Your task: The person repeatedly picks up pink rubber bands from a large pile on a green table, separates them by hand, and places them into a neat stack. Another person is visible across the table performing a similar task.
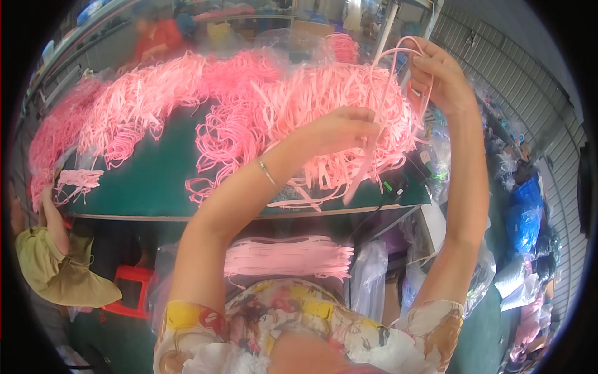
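Note:
My right hand [441, 76] is raised at the upper right, its fingers closed round a looped pink strap [390, 70]. The loop arches over the fingers, and a length of it hangs down toward my other hand. My left hand [349, 132] is closed on the hanging part of the same strap, lower and further left. Behind and beneath both hands lies a large heap of light pink straps [311, 93] on the green table. A neat bundle of pale pink straps [288, 257] lies below the table edge, in front of my body.
More pink cords [232, 134] and strap piles [140, 93] cover the green table [162, 187] leftward. A co-worker in olive clothing [62, 265] is at the left by a red stool [131, 292]. Another person in red [161, 38] is across. Plastic bags [523, 218] line the right.

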A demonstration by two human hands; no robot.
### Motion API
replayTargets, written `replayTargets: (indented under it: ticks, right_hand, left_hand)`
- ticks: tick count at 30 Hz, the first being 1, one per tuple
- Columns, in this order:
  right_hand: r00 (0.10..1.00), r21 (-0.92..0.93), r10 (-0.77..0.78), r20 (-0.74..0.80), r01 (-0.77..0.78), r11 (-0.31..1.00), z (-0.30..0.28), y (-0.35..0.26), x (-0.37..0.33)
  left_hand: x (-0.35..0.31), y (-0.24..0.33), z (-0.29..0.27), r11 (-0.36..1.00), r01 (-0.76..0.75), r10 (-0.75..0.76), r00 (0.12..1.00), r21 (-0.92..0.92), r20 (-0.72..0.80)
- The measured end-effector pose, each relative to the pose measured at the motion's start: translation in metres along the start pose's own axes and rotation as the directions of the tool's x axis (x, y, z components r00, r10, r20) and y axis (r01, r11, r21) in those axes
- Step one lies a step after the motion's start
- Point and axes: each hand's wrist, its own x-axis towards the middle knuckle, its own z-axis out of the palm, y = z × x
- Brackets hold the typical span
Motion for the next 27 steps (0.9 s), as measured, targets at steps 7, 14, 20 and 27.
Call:
replayTargets:
  ticks: [7,14,20,27]
  right_hand:
    - [0.997,-0.244,0.002,-0.082,-0.022,0.969,-0.004,0.016,-0.049]
    - [0.999,-0.526,-0.052,0.012,0.051,0.849,0.046,0.073,-0.105]
    - [0.978,-0.542,-0.161,0.13,0.206,0.815,0.071,0.107,-0.112]
    - [0.998,-0.421,-0.048,-0.042,0.026,0.906,0.091,0.131,-0.14]
  left_hand:
    - [-0.114,0.06,0.01,0.896,0.008,0.119,0.959,0.445,-0.256]
    - [-0.229,0.084,0.005,0.747,0.145,0.214,0.872,0.649,-0.441]
    - [-0.295,0.07,0.002,0.741,0.186,0.241,0.824,0.645,-0.513]
    - [-0.322,0.056,0.006,0.743,0.315,0.09,0.827,0.59,-0.555]
